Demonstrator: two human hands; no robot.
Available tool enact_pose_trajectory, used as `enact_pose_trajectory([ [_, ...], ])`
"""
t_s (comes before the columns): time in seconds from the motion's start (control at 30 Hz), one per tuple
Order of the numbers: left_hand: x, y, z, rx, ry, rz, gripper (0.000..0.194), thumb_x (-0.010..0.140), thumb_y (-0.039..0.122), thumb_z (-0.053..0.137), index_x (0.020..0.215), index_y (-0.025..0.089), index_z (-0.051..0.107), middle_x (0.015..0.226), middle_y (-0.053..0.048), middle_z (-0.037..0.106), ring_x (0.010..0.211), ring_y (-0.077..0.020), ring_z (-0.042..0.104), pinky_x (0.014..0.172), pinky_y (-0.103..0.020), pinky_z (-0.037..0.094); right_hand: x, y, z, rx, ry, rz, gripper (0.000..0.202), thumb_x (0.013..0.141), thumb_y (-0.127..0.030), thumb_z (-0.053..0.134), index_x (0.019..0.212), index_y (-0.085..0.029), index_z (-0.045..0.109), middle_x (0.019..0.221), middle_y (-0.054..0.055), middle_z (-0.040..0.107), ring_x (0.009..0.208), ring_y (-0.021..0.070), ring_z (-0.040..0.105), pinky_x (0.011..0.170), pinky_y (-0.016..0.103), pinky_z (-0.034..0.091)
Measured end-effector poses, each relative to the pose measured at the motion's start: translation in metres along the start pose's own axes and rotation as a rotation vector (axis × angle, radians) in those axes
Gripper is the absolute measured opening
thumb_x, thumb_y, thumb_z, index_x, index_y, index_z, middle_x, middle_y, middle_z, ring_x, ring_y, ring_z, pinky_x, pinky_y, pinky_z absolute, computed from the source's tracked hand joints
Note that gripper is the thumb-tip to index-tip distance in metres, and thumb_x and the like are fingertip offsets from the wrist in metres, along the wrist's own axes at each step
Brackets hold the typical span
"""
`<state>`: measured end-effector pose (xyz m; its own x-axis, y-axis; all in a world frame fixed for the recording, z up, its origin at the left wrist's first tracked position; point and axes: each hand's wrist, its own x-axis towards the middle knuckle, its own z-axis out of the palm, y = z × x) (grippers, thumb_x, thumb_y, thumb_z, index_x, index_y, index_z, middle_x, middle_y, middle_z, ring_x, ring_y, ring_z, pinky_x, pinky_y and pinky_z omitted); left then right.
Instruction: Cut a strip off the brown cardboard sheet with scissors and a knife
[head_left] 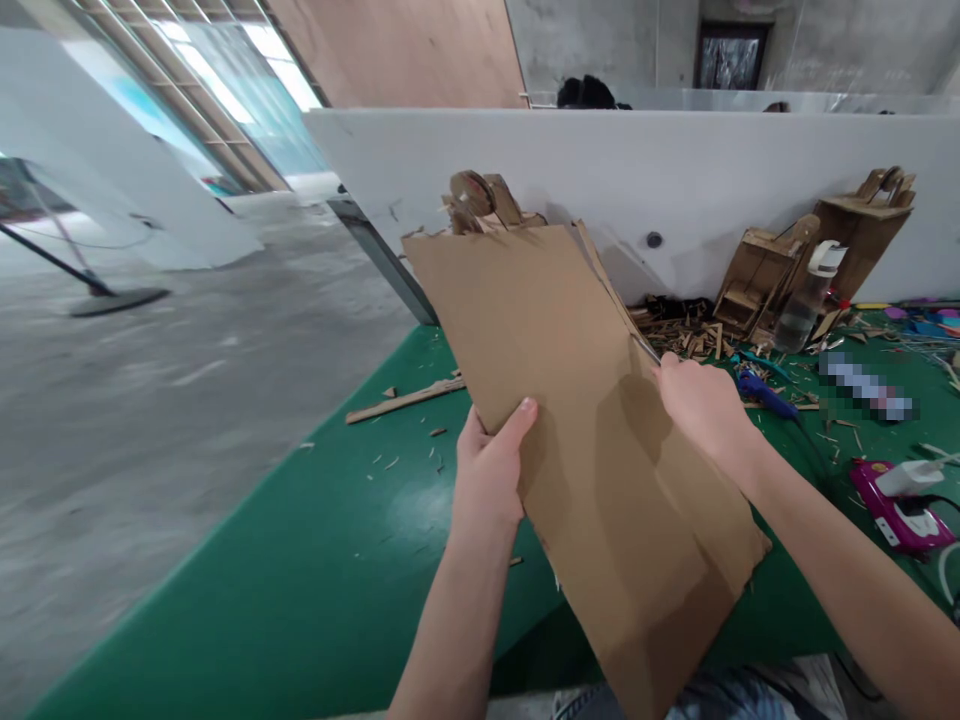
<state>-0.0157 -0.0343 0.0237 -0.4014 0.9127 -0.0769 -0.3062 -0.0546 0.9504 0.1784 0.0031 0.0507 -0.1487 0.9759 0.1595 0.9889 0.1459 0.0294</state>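
A long brown cardboard sheet [570, 400] is held tilted above the green table, its near end over my lap. My left hand [491, 460] grips its left edge, thumb on top and fingers underneath. At the right edge, my right hand [701, 410] is closed round a thin metal-bladed cutting tool [646, 347]; its handle is hidden in the fingers. The blade lies along a slit in the cardboard. Beyond it, a narrow cardboard strip [600, 265] stands apart from the sheet. Just behind the sheet's far end is a cardboard model with a round wheel [472, 192].
A white partition [480, 140] borders the green table [337, 580]. Cardboard models [765, 275], a clear bottle [806, 300], scraps [686, 330], a blue glue gun [765, 392] and a pink power strip [896, 505] with cables stand or lie right. A cardboard strip [405, 400] lies left.
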Motion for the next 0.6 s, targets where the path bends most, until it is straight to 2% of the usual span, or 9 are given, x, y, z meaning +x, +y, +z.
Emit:
enact_pose_trajectory([
  [0.17,0.001,-0.004,-0.001,0.003,-0.005,0.020,0.043,0.064,0.025,0.075,0.105,0.025,0.061,0.104,-0.004,0.070,0.085,-0.0238,0.069,0.068,-0.031,0.057,-0.016,0.006,0.010,-0.035,-0.036,0.007,0.032,0.098,-0.029,0.025,0.097,-0.012,0.052,0.076,0.012,0.068,0.071,0.0243,0.068,0.057,0.029,0.047],
  [0.4,0.001,-0.004,-0.001,0.001,0.020,-0.005,0.043,0.062,0.025,0.077,0.103,0.024,0.061,0.104,-0.005,0.070,0.085,-0.0247,0.069,0.067,-0.031,0.058,-0.035,0.013,0.027,-0.096,-0.024,0.029,0.034,0.098,-0.030,0.020,0.095,-0.014,0.051,0.070,0.010,0.066,0.064,0.0230,0.068,0.051,0.025,0.042],
  [0.6,0.001,-0.004,0.000,0.020,0.003,0.004,0.043,0.064,0.025,0.076,0.104,0.025,0.062,0.105,-0.005,0.070,0.085,-0.0250,0.069,0.069,-0.033,0.058,-0.044,0.018,0.032,-0.106,-0.022,0.029,0.034,0.099,-0.030,0.020,0.093,-0.016,0.050,0.066,0.008,0.064,0.060,0.0222,0.067,0.046,0.024,0.035],
])
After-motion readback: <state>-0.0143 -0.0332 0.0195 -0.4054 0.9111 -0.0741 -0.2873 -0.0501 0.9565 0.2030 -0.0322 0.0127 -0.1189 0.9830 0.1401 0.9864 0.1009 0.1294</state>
